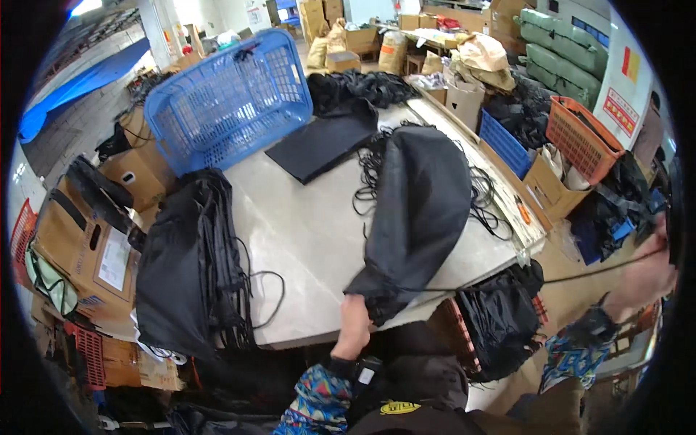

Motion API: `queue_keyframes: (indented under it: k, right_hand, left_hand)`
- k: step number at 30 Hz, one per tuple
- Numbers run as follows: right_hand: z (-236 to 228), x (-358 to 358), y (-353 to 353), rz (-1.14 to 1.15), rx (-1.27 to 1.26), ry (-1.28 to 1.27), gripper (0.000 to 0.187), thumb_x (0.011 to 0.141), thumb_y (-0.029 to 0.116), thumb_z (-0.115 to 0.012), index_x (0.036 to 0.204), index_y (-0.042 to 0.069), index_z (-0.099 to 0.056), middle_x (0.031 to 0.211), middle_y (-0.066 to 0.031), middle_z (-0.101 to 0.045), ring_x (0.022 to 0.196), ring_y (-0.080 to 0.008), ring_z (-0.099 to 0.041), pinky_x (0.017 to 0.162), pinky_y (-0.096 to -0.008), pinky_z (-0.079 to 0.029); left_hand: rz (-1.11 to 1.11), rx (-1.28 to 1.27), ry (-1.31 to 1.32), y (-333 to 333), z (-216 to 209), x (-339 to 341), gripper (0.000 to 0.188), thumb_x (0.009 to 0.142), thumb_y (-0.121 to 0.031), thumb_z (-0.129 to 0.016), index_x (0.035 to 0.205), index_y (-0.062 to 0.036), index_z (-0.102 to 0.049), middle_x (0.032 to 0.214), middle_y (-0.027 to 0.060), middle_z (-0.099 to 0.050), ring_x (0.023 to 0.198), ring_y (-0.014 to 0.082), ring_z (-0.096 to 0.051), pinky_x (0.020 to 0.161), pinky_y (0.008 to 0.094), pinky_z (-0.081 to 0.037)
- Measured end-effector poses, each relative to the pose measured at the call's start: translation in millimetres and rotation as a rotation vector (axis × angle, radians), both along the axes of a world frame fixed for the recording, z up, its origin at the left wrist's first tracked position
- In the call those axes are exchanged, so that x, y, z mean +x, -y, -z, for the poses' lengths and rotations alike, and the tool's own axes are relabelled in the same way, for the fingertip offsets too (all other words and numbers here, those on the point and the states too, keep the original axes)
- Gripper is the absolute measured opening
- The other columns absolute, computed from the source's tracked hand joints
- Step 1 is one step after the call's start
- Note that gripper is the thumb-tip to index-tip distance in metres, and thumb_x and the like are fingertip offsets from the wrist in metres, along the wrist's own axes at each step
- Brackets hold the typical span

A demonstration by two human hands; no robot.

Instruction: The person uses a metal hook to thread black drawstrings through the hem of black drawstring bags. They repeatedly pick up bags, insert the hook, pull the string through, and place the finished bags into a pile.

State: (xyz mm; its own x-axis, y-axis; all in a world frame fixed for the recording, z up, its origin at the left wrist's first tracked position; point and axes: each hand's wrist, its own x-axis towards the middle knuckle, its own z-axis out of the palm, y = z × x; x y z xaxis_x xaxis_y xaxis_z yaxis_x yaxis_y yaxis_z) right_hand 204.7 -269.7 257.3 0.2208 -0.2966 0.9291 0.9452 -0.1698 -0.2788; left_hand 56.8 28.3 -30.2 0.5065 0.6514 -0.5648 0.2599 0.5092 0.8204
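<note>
A black fabric piece, looking like a drawstring bag, lies across the table's right half with its narrow end at the front edge. My left hand is closed on that near corner. From there a black cord stretches taut to the far right. My right hand, blurred at the picture's rim, is closed at the cord's other end. Loose black cords spill out under and beside the bag. A stack of similar black pieces hangs over the table's left edge, cords trailing.
A blue plastic basket stands tilted at the table's back left, beside a flat black sheet. Orange-handled scissors lie at the right edge. Below sits a crate of black pieces. Cardboard boxes crowd the left.
</note>
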Motion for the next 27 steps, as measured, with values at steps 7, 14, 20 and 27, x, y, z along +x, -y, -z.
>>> queue_keyframes:
  k: [7,14,20,27]
  right_hand:
    - [115,-7,-62,-0.427,-0.955,-0.692,0.022,0.088,0.0,-0.054,0.108,0.0,-0.062,0.085,-0.0061,-0.057,0.074,-0.0144,-0.052,0.068,-0.0257,-0.043]
    - [143,-35,-110,-0.602,-1.046,-0.594,0.023,0.086,-0.003,-0.056,0.106,0.003,-0.064,0.073,-0.011,-0.056,0.061,-0.0199,-0.054,0.057,-0.0283,-0.044]
    - [140,-32,-116,-0.491,-1.008,-0.604,0.018,0.086,-0.003,-0.055,0.101,0.003,-0.063,0.073,-0.0128,-0.055,0.061,-0.0223,-0.055,0.056,-0.028,-0.044]
    - [136,74,-40,-0.412,0.21,-0.78,0.024,0.094,0.012,-0.05,0.116,0.002,-0.052,0.074,0.0042,-0.044,0.053,-0.0004,-0.032,0.044,-0.0161,-0.024]
  left_hand:
    - [0.261,-0.396,0.51,-3,-15,-4,0.042,0.094,-0.037,-0.051,0.111,0.0013,-0.055,0.111,0.0146,-0.061,0.098,0.0221,-0.062,0.084,0.0366,-0.052]
    - [0.032,0.964,0.436,19,-98,-17,0.04,0.083,-0.004,-0.065,0.12,-0.0014,-0.05,0.117,0.0083,-0.053,0.077,0.0086,-0.057,0.053,0.0196,-0.042]
    - [0.401,1.228,0.503,6,-84,-14,0.018,0.081,-0.001,-0.067,0.099,0.0017,-0.064,0.076,0.0095,-0.06,0.061,0.0141,-0.055,0.05,0.0238,-0.041]
    - [0.267,1.379,-0.346,-61,-34,-101,0.036,0.08,0.001,-0.058,0.116,-0.0002,-0.056,0.094,0.0166,-0.057,0.08,0.0317,-0.057,0.069,0.0382,-0.047]
